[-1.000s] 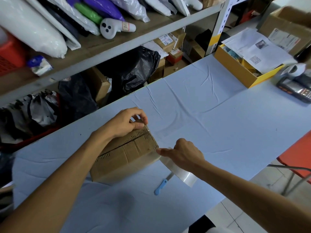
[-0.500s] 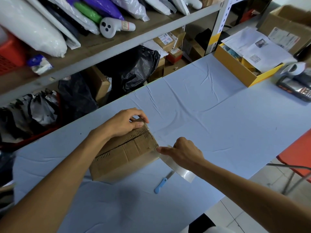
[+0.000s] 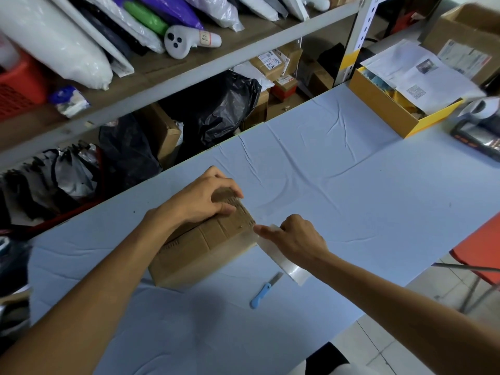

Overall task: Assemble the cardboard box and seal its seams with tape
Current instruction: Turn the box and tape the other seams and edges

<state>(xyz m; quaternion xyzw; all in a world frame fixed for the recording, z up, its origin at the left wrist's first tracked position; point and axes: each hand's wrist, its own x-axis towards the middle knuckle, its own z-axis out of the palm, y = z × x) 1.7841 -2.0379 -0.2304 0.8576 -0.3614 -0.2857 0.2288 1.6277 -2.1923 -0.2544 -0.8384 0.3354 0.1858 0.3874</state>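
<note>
A small brown cardboard box (image 3: 194, 255) lies on the blue table (image 3: 351, 185), its flaps closed. My left hand (image 3: 200, 201) sits on the box's top at its far right end, fingers curled over the edge and holding it down. My right hand (image 3: 297, 239) grips a roll of clear tape (image 3: 292, 269) just off the box's right end. Its outstretched finger touches the tape strip at the box's right corner. Clear tape lies along the box's near side.
A blue-handled knife (image 3: 263, 292) lies on the table near the front edge, below the roll. At the far right stand a yellow box (image 3: 387, 109) with papers and a black device (image 3: 476, 133). A red chair (image 3: 481, 247) stands right; cluttered shelves run behind the table.
My left hand has spread its curled fingers further over the box's top end. My right hand with the roll has stayed at the box's right corner, shifting only slightly.
</note>
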